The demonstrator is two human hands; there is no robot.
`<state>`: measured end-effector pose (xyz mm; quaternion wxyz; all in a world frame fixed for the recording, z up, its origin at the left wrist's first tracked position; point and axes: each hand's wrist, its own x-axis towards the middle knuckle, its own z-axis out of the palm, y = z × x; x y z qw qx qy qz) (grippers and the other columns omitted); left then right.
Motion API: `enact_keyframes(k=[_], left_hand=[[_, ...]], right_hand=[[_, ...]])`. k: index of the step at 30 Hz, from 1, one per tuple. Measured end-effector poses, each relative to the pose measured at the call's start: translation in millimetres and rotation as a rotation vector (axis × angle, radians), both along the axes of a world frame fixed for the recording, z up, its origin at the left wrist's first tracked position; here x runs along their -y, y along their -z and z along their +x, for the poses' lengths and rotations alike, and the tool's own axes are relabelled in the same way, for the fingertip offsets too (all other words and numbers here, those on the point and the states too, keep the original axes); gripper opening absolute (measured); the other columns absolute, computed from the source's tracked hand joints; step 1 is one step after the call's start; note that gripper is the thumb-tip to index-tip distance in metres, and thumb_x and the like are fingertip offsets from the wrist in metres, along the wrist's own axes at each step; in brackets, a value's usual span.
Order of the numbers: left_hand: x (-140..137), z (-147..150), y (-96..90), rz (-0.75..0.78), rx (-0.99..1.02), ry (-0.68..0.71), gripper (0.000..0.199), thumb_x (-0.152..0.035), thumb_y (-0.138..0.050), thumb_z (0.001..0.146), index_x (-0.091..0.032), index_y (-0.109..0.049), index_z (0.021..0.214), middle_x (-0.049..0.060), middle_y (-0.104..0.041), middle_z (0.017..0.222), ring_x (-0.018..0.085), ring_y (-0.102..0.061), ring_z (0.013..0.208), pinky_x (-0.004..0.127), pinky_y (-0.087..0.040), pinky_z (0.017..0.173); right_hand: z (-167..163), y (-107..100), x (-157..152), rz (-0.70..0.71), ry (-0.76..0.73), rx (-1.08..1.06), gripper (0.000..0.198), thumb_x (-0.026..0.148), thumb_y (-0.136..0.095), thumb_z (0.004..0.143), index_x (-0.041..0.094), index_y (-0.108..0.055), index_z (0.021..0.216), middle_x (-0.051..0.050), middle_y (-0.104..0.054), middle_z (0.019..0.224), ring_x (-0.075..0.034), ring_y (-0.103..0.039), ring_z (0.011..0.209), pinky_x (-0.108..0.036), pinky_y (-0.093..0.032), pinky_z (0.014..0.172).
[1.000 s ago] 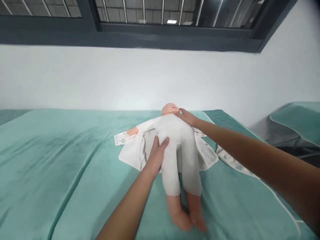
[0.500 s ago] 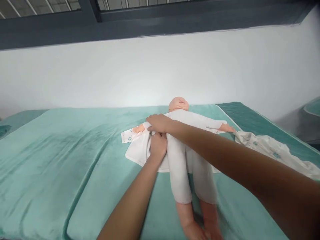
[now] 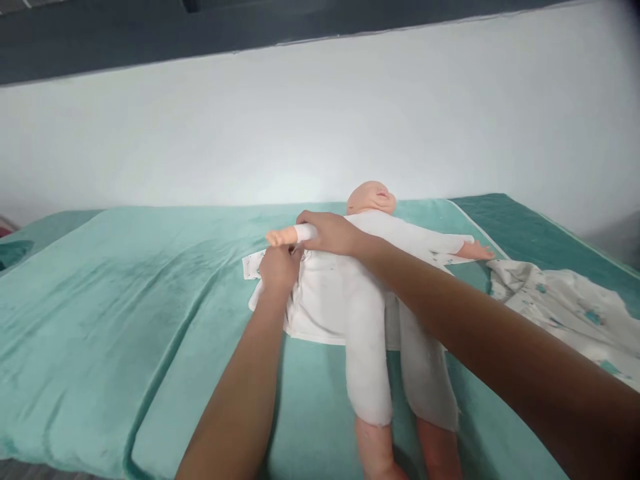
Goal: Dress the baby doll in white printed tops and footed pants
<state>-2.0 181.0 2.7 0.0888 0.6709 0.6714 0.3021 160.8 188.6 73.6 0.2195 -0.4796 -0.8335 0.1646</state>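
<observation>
A baby doll (image 3: 367,340) with a white cloth body and bare pinkish head, hands and lower legs lies on its back, its head at the wall end. Under it a white baby shirt (image 3: 317,313) with small green prints is spread out. My right hand (image 3: 330,231) is wrapped around the doll's arm on the left side, the doll's small hand (image 3: 281,237) sticking out beyond my fingers. Just below that arm, my left hand (image 3: 280,268) is closed on the shirt's cloth near its sleeve (image 3: 251,265). My left fingertips are partly hidden.
The bed is covered with a green plush blanket (image 3: 100,333). A printed white garment (image 3: 565,303) lies crumpled at the right, beyond the doll's other hand. Behind the bed rises a white wall (image 3: 225,133) with a dark ledge (image 3: 125,40) above.
My left hand has moved up and left from beside the doll's body to below its hand. The doll's arm is now lifted off the shirt. The view has tilted down slightly.
</observation>
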Motion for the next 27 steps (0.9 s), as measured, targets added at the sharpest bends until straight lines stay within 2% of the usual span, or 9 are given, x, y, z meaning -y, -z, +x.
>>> enact_keyframes(k=[3,5,9,15,21,27], left_hand=[[-2.2,-7.3,1.3,0.008,0.228,0.012,0.005,-0.025,-0.057,0.077,-0.021,-0.059,0.079,0.005,-0.064,0.076,0.022,-0.058,0.071,0.031,-0.037,0.061],[0.6,-7.9,0.4,0.067,0.361,0.024,0.002,-0.022,-0.056,0.075,-0.021,-0.057,0.076,0.001,-0.062,0.071,0.018,-0.055,0.067,0.028,-0.035,0.058],[4.5,-4.7,-3.2,0.126,0.574,-0.002,0.008,-0.025,-0.056,0.074,-0.020,-0.057,0.069,0.000,-0.061,0.066,0.015,-0.052,0.065,0.026,-0.036,0.060],[1.2,-6.8,-3.5,0.086,0.815,-0.027,0.013,-0.028,-0.057,0.074,-0.019,-0.056,0.065,-0.002,-0.059,0.067,0.012,-0.048,0.064,0.023,-0.037,0.059],[0.0,-10.2,-1.3,0.124,0.884,-0.059,0.026,-0.037,-0.060,0.079,-0.019,-0.051,0.063,-0.004,-0.048,0.062,0.010,-0.042,0.060,0.023,-0.036,0.057],[2.7,-7.2,-2.3,0.160,0.798,-0.083,0.031,-0.040,-0.058,0.083,-0.020,-0.047,0.062,-0.004,-0.042,0.061,0.011,-0.038,0.059,0.025,-0.035,0.059]], right_hand=[[-4.0,0.1,4.6,0.020,-0.124,0.073,0.040,0.054,-0.062,0.082,0.028,-0.062,0.113,-0.001,-0.069,0.110,-0.023,-0.060,0.100,-0.030,-0.036,0.076],[-5.7,0.1,6.3,0.029,-0.148,0.121,0.039,0.061,-0.055,0.085,0.028,-0.065,0.104,-0.002,-0.070,0.102,-0.023,-0.060,0.095,-0.030,-0.035,0.074],[-4.9,-0.3,6.9,0.029,-0.110,0.109,0.051,0.070,-0.041,0.089,0.026,-0.065,0.097,-0.002,-0.070,0.093,-0.020,-0.060,0.083,-0.029,-0.032,0.067],[-3.5,0.0,4.9,0.021,-0.027,0.158,0.049,0.070,-0.045,0.087,0.025,-0.065,0.093,-0.003,-0.070,0.090,-0.020,-0.059,0.079,-0.029,-0.029,0.062],[-2.8,1.5,4.0,0.014,-0.008,0.211,0.042,0.064,-0.052,0.085,0.026,-0.068,0.092,-0.003,-0.071,0.090,-0.021,-0.060,0.079,-0.030,-0.030,0.062],[-5.9,5.3,3.1,0.013,0.027,0.320,0.042,0.063,-0.054,0.084,0.024,-0.069,0.087,-0.006,-0.070,0.084,-0.023,-0.061,0.076,-0.032,-0.032,0.063]])
